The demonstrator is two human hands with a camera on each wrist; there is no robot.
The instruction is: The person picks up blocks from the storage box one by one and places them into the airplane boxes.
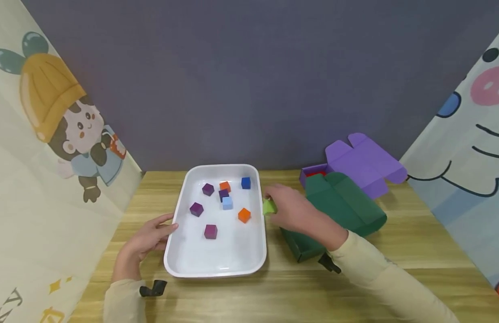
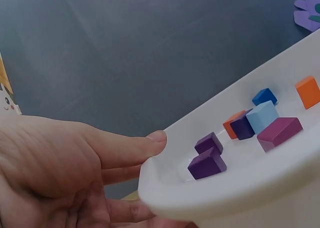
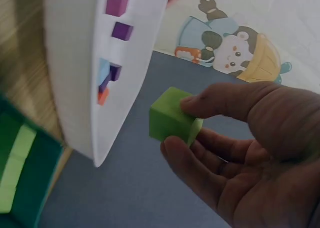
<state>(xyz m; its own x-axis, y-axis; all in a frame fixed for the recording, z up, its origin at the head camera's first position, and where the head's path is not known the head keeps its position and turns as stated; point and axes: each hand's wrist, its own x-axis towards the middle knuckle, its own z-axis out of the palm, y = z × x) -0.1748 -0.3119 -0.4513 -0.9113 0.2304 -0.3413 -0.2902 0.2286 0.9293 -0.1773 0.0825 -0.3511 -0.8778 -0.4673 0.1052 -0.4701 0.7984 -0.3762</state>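
My right hand pinches a light green cube between thumb and fingertips. It is just outside the right rim of the white tray, above the table. My left hand holds the tray's left edge, its thumb on the rim and other fingers against the outside, partly hidden. Inside the tray lie several loose cubes, among them a magenta cube, an orange cube, a light blue cube and a dark blue cube. Purple cubes lie there too.
An open dark green box stands right of the tray, partly under my right arm; light green cubes line its inside. Behind it is an open purple box with something red inside. A grey wall rises behind the wooden table.
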